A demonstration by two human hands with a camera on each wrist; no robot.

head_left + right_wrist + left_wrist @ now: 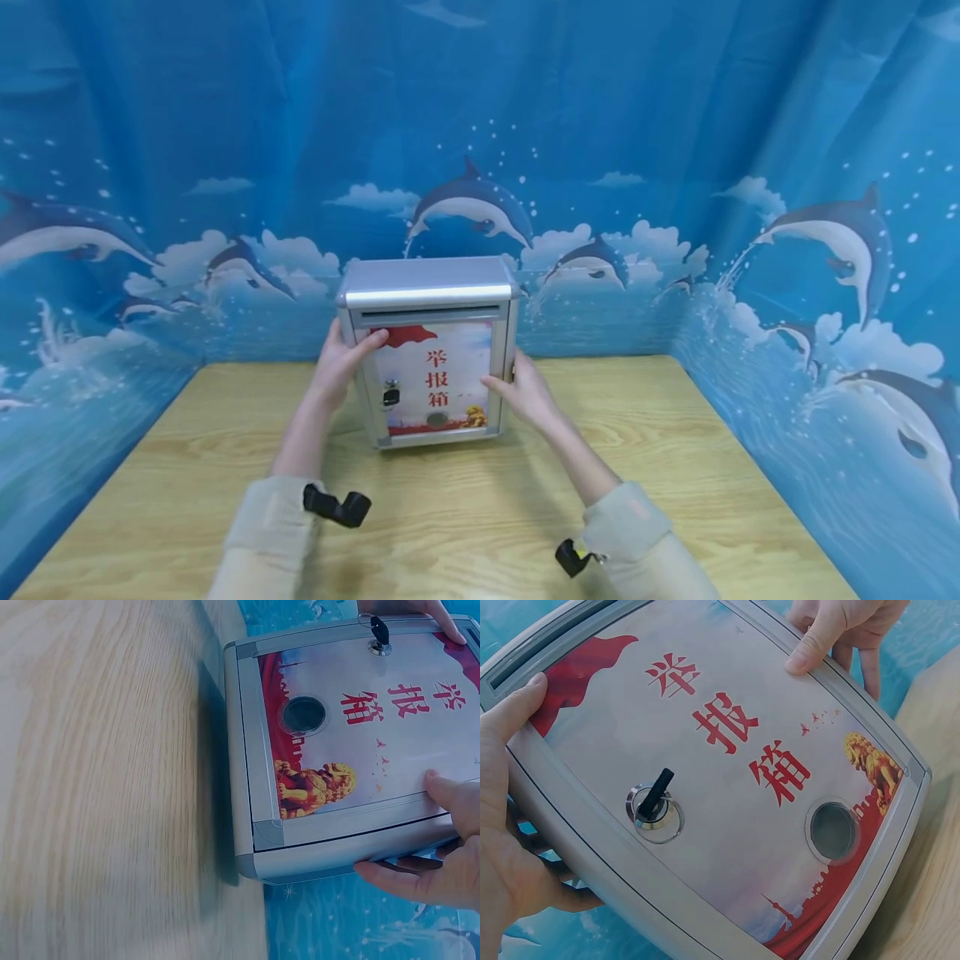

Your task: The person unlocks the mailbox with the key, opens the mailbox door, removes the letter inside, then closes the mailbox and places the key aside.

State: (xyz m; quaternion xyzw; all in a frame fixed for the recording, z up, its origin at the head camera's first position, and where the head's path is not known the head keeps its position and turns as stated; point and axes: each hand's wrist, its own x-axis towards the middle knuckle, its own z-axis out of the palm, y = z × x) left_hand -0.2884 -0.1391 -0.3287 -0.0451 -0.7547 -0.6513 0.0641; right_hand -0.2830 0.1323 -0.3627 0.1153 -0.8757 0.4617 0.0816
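Note:
A silver metal report box [420, 375] with a slot near its top faces me, leaning slightly, over the wooden table. Whether its bottom touches the tabletop I cannot tell. My left hand [339, 367] grips its left side, thumb on the front panel's upper corner and fingers behind. On the opposite side my right hand [528, 392] holds the box, its thumb on the panel edge and its fingers along the side. A key [657, 793] with a ring sits in the lock on the panel. Lower down is a round dark window [303, 715]. Red characters run down the panel.
The wooden table [637, 467] reaches back to a blue dolphin-print curtain [600, 108], which stands close behind the box and along both sides. Black wrist cameras [337, 505] sit at both cuffs.

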